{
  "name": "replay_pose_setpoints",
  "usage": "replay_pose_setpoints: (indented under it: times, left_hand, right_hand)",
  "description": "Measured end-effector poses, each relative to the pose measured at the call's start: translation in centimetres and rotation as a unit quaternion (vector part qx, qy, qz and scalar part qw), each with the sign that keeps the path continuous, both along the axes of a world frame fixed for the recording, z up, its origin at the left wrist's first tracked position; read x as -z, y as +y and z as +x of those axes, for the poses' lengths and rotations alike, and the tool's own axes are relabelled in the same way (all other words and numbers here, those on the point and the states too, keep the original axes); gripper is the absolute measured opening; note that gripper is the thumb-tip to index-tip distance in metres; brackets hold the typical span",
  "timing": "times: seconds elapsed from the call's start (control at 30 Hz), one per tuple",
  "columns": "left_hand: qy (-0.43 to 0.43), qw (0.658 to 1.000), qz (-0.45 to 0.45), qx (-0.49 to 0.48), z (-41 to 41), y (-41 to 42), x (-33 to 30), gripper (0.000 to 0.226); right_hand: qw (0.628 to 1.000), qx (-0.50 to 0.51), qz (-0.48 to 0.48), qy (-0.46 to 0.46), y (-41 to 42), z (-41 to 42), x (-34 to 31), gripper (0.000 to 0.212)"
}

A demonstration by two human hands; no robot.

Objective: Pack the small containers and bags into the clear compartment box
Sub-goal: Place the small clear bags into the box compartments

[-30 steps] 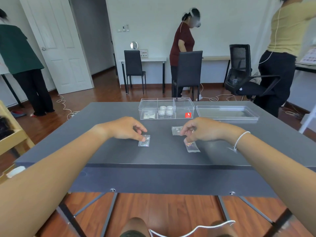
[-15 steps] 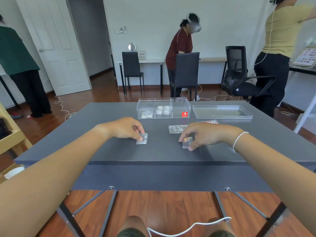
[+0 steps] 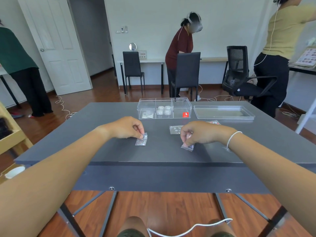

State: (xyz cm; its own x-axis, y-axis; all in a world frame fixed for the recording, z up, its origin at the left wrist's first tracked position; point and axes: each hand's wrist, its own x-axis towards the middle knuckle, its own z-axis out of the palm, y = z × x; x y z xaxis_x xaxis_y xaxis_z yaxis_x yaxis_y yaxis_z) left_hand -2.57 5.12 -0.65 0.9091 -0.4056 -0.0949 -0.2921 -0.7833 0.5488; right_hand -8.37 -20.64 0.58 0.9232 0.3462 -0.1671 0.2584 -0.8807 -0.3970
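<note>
The clear compartment box (image 3: 181, 103) stands open at the far middle of the grey table (image 3: 102, 151). Its middle compartment holds several small round white containers (image 3: 164, 110), and a small bag (image 3: 147, 115) lies in its left one. My left hand (image 3: 127, 128) pinches the top edge of a small clear bag (image 3: 141, 141) that rests on the table. My right hand (image 3: 199, 133) grips a small pinkish bag (image 3: 188, 146), its lower end touching the table. Two more bags lie behind that hand, one clear (image 3: 175, 130) and one with red print (image 3: 213, 122).
The box's clear lid (image 3: 223, 112) lies flat to the right of the box. Three people stand around the room's edges. Black chairs (image 3: 187, 72) and side desks are beyond the table. A wooden shelf (image 3: 10, 139) sits at my left.
My right hand has raised the upper end of the pinkish bag off the table. My left hand stays pinched on its bag in nearly the same place.
</note>
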Motion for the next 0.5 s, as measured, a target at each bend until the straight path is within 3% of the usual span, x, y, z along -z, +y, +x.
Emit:
replay_pose_setpoints:
  times: [0.5]
  left_hand:
    - [-0.013,0.999,-0.043,-0.007,0.8,0.4,-0.9,0.011]
  right_hand:
    - [0.986,0.045,0.158,0.008,1.7,1.6,-0.2,0.015]
